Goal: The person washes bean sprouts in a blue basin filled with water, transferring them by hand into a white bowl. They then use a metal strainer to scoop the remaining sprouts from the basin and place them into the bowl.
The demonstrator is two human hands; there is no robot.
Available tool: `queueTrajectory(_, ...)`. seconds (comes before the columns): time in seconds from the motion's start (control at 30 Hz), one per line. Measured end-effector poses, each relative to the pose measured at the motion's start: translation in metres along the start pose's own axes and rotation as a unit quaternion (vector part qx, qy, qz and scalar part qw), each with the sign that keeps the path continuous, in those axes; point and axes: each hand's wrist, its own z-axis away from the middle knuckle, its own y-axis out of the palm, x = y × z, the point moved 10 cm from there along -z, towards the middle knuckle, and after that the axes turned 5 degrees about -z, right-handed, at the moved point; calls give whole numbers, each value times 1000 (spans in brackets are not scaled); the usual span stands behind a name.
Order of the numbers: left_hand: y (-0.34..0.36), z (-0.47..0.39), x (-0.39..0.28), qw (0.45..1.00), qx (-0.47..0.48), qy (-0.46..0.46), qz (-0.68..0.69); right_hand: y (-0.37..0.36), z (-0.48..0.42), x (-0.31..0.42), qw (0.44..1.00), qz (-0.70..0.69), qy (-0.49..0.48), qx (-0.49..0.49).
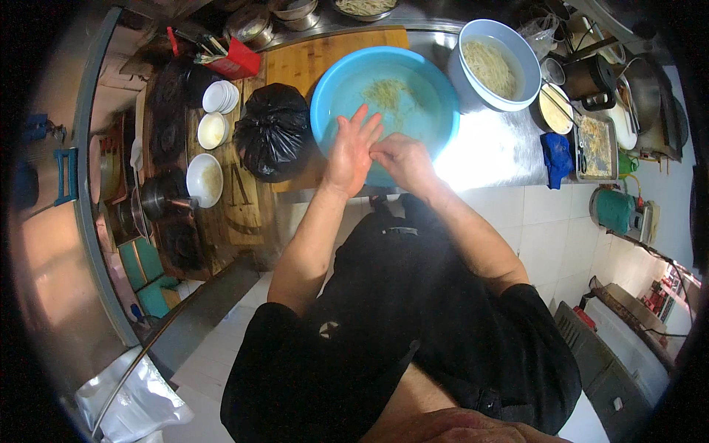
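A wide blue plastic basin (332,83) of water lies before me, with a loose cluster of pale thin shreds (390,94) in it. Over its near rim, my left hand (352,158) is turned palm up with the fingers spread. My right hand (407,163) has its thumb and fingertips pinched together against the little-finger side of the left hand. Whether anything small is between those fingertips is too fine to make out. To the basin's right stands a pale blue bucket (457,69) holding more pale strands (490,69) in liquid.
A wooden cutting board (354,40) lies under part of the basin. Left of it sit a knotted black plastic bag (272,133), white bowls (205,180) and a red box (235,60) of utensils. Rightward are a blue cloth (556,158), a metal tray (595,147) with food bits and a dark pitcher (592,80).
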Motion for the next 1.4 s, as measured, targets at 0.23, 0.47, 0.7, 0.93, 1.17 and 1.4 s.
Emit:
queueTrajectory(0.23,8,12,9,982,17,75,-174,23,11,-15,993,43,107,22)
queueTrajectory(0.47,-13,17,-6,991,5,50,-122,14,30,-41,976,-63,201,-61)
queueTrajectory(0.7,20,-18,-27,522,17,189,-831,-67,97,-117,898,-211,343,-178)
queueTrajectory(0.93,84,-3,16,543,12,132,-829,-204,232,-122,861,-262,319,-296)
queueTrajectory(1.17,255,10,149,544,179,230,-787,-382,491,-211,751,-305,282,-514)
queueTrajectory(1.4,330,31,368,458,292,20,-839,-640,752,-122,754,93,248,-601)
